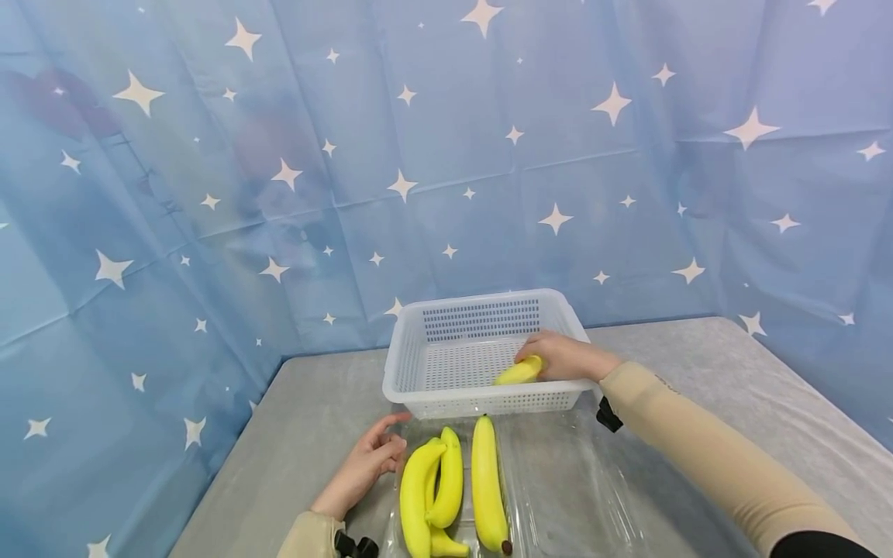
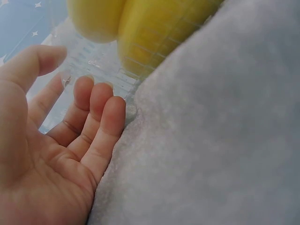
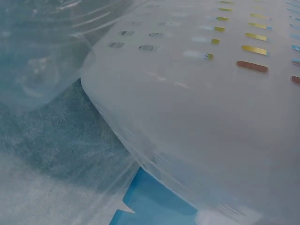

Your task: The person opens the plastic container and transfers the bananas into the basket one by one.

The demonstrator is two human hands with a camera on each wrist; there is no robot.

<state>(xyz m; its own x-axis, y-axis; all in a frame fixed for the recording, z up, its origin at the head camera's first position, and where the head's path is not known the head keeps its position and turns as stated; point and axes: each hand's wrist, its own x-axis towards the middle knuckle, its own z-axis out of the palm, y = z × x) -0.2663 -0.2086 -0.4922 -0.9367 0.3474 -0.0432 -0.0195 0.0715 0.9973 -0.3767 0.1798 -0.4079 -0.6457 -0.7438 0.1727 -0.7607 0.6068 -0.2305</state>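
In the head view my right hand [image 1: 561,356] reaches over the front rim of a white slotted basket [image 1: 488,394] and grips a yellow banana [image 1: 518,372] low inside it. Through the basket wall [image 3: 178,108] in the right wrist view, yellow and skin tones show at the slots; the hand itself is hidden there. My left hand [image 1: 370,461] is beside a clear plastic container [image 1: 512,496], fingers loosely bent and holding nothing. Inside the container's left half are several bananas: a group [image 1: 416,500] on the left and a single one [image 1: 488,484] lying lengthwise. Yellow bananas [image 2: 150,33] also appear above the left fingertips.
The container's clear right half [image 1: 572,496] lies spread on the grey cloth-covered table [image 1: 335,403], just in front of the basket. A blue curtain with white stars [image 1: 446,217] hangs close behind the basket and along the table's left side.
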